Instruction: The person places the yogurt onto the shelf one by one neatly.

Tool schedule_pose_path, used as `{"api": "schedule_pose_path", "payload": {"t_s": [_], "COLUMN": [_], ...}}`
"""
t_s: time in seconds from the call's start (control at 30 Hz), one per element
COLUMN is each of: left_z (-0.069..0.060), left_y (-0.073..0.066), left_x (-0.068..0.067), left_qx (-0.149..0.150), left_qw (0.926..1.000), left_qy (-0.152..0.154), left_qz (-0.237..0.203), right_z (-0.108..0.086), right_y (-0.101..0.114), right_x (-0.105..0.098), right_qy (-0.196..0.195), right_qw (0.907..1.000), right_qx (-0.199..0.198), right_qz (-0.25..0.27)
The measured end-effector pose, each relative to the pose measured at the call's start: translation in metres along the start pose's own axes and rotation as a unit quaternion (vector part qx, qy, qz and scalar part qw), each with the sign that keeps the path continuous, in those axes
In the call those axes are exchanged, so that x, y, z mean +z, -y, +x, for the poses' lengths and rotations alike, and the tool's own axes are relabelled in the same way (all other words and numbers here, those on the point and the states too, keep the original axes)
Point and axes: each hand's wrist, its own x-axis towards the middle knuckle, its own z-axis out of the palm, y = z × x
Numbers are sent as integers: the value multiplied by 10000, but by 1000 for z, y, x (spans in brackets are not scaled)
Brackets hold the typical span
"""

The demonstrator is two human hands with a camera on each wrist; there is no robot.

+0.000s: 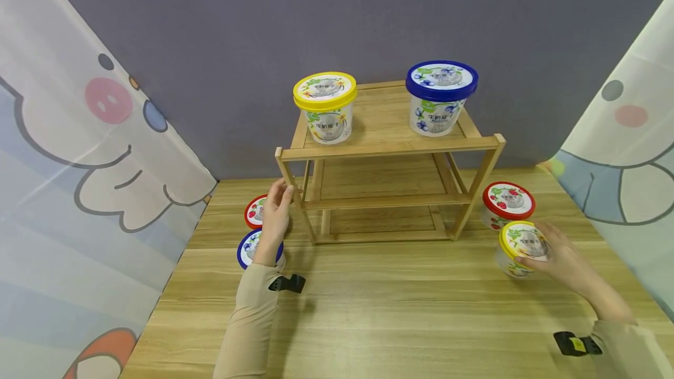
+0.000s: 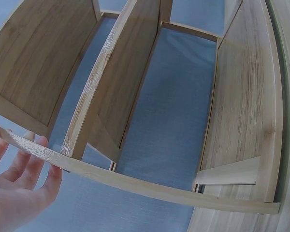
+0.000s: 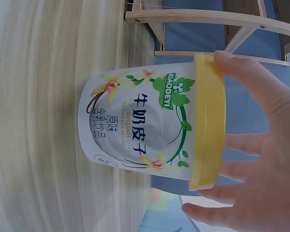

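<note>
At the left side of a wooden shelf rack (image 1: 389, 197), my left hand (image 1: 276, 209) holds the front post (image 2: 111, 179), fingers behind it and thumb at its front. My right hand (image 1: 566, 259) spans the yellow lid of a tub (image 1: 518, 247) on the table's right side. In the right wrist view the thumb lies at one edge of the lid (image 3: 209, 121), and the fingers reach round the other side. This tub has vanilla flowers printed on it. Whether its base touches the table is hard to tell.
On the rack's top stand a yellow-lidded tub (image 1: 326, 124) and a blue-lidded tub (image 1: 437, 116). Left of the rack are a red-lidded tub (image 1: 254, 212) and a blue-lidded tub (image 1: 246, 249), both partly behind the left arm. Another red-lidded tub (image 1: 500, 203) stands at the right.
</note>
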Motion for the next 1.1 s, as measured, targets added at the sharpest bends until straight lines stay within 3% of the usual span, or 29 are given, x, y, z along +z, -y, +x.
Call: {"api": "schedule_pose_path", "payload": {"t_s": [0.4,1.1], "left_z": [1,0], "left_y": [0,-1], "left_x": [1,2], "left_qx": [73,-2], "left_qw": [10000,9999], "left_qy": [24,-121], "left_qz": [-13,40], "right_z": [5,1], "right_y": [0,14], "right_x": [-2,10], "right_qy": [372,-210], "right_qw": [9976,9953], "right_qx": [446,797], "right_qz": [-374,-500]}}
